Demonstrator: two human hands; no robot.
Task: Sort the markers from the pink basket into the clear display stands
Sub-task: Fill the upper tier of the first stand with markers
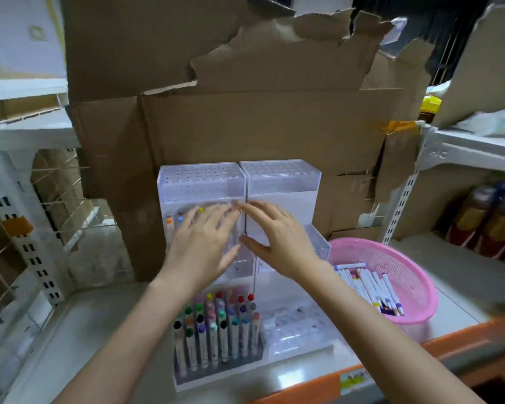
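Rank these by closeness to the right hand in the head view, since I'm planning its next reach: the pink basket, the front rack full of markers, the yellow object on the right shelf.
From the right hand:
1. Pink basket, just to its right.
2. Front rack of markers, below, nearer the person.
3. Yellow object, far up right on the shelf.

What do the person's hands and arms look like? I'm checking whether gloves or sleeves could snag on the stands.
Both the left hand and the right hand are bare: no gloves, rings, watch or bracelets show. Both forearms are uncovered down to the frame's bottom edge, with no sleeve in view. The nails look short and unpainted, though blur makes this uncertain.
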